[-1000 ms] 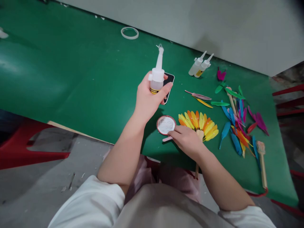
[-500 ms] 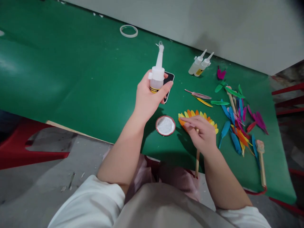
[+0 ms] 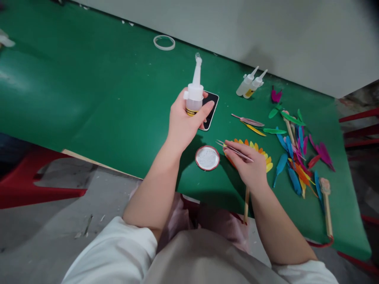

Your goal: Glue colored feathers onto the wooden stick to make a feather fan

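My left hand (image 3: 185,120) is closed round a glue bottle (image 3: 195,94) with a long white nozzle pointing up and away; a clear blob sits at its tip. Between the thumb and fingers of my right hand (image 3: 250,161) is a pair of tweezers (image 3: 233,150), tips toward the left. Under that hand lies a yellow and orange petal-edged piece (image 3: 268,159) with a wooden handle (image 3: 246,205); my hand hides much of it. Left of the tweezers sits a round red-rimmed lid (image 3: 207,158) with a whitish inside. A phone (image 3: 211,112) lies behind my left hand.
Two more glue bottles (image 3: 250,85) stand near the wall. Loose feathers (image 3: 251,121) lie ahead of my right hand, and a colourful feather pile (image 3: 296,157) is farther right. A wooden-handled piece (image 3: 326,205) lies near the right edge. A tape ring (image 3: 164,42) is at the back.
The tweezers now show in my right hand, which has turned and moved slightly left. My left hand still holds the glue bottle in nearly the same place. The view has shifted a little.
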Tool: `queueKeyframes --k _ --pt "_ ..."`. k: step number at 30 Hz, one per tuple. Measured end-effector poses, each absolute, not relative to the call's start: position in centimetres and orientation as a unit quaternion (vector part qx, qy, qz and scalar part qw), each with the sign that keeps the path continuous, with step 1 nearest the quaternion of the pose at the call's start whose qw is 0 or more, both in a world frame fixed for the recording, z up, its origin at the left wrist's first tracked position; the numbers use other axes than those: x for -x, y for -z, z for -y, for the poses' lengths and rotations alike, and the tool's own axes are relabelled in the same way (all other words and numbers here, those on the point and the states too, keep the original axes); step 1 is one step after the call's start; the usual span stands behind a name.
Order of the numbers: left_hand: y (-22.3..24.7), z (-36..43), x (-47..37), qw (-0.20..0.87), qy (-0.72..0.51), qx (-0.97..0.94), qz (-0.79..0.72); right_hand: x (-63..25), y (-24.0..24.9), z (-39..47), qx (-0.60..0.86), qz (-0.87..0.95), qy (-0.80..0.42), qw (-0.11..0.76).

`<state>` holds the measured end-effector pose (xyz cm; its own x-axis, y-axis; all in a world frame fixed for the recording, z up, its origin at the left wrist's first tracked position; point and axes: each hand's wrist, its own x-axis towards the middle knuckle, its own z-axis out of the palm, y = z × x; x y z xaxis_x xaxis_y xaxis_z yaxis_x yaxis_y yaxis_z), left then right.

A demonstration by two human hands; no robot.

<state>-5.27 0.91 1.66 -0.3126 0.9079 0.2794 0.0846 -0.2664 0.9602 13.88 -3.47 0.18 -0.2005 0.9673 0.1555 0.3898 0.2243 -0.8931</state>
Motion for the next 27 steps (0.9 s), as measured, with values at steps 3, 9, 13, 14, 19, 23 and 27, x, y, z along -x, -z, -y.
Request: queueKeyframes --k 3,9,13,14,19,23,27 --pt "-1.7 -0.8 5.3 0.332 -0.634 -0.479 -0.509 -13.3 -0.9 3.2 0.502 0.701 -0.332 0.382" --pt "-1.8 -0.8 5.3 0.342 -0.631 -0.476 -0.508 -12.0 0.7 2.8 0.49 0.728 -0.32 0.356" --pt "-1.8 -0.9 5.3 0.336 -0.632 -0.476 -0.511 -11.7 2.0 3.2 0.473 0.764 -0.275 0.341" --pt "-1.8 -0.9 5.4 0.334 -0.632 -0.477 -0.512 -11.6 2.2 3.3 0.464 0.772 -0.271 0.34" --pt "-1.7 -0.9 5.5 0.32 -0.628 -0.49 -0.512 -11.3 2.5 3.4 0.451 0.792 -0.253 0.326" --pt "-1.7 -0.9 5.6 0.31 -0.629 -0.497 -0.512 -11.2 2.7 3.4 0.448 0.797 -0.25 0.319" --pt "-1.6 -0.9 5.6 0.307 -0.627 -0.501 -0.511 -11.2 2.9 3.4 0.449 0.796 -0.252 0.317"
